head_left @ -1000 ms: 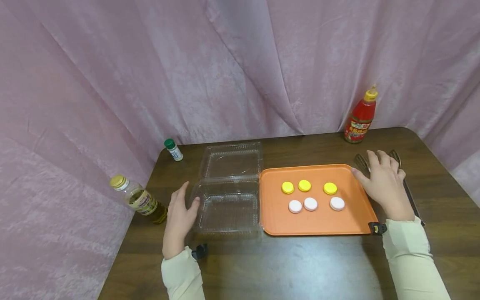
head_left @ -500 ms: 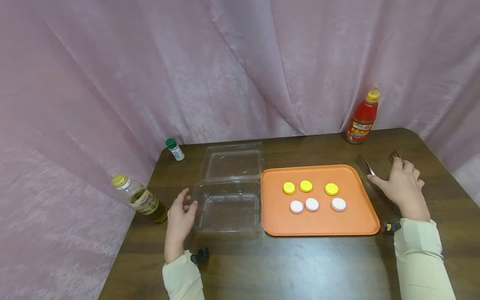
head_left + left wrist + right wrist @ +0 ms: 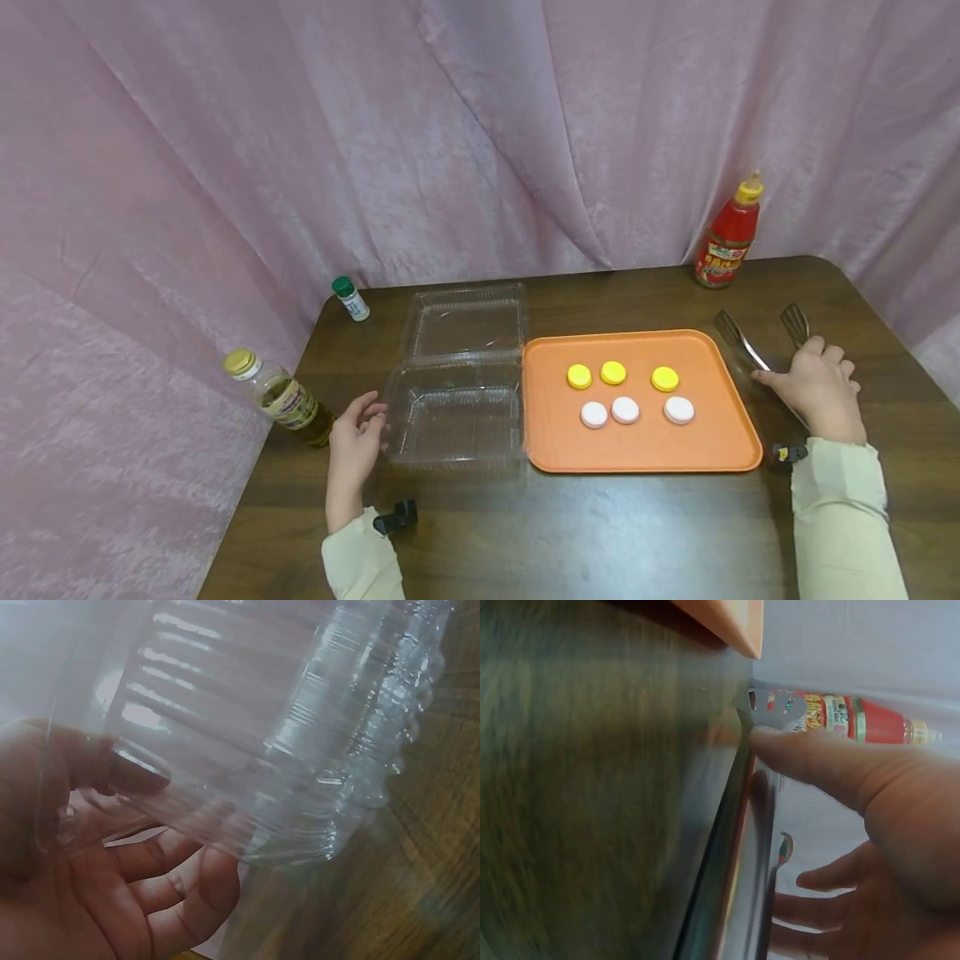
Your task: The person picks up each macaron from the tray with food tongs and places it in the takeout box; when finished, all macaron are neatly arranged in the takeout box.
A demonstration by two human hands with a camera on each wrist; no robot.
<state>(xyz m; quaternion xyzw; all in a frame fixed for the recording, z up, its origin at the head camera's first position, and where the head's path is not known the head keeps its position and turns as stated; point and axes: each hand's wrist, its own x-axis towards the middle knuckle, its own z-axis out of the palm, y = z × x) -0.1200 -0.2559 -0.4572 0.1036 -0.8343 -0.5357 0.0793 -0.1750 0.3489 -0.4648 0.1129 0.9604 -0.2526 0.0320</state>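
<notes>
At the left side of the clear plastic clamshell container (image 3: 465, 421), my left hand (image 3: 356, 442) pinches its side wall, thumb on one face and curled fingers on the other in the left wrist view. The container's lid (image 3: 471, 323) lies folded back behind its base. On the right, my right hand (image 3: 821, 392) reaches over metal tongs (image 3: 752, 350) whose arms are spread. In the right wrist view the straight thumb comes right up to the tongs (image 3: 739, 847); the loose fingers sit apart from it on the far side, their tips partly hidden.
An orange tray (image 3: 645, 454) between the hands bears yellow discs (image 3: 664, 379) and white discs (image 3: 678, 410). An oil bottle (image 3: 288, 404) stands at the left edge. Behind are a green-capped shaker (image 3: 351, 300) and a red sauce bottle (image 3: 727, 237), before a pink curtain (image 3: 480, 142).
My right hand has moved right, off the tray's corner, and down along the tongs. My left hand's fingers have closed in on the container's left wall.
</notes>
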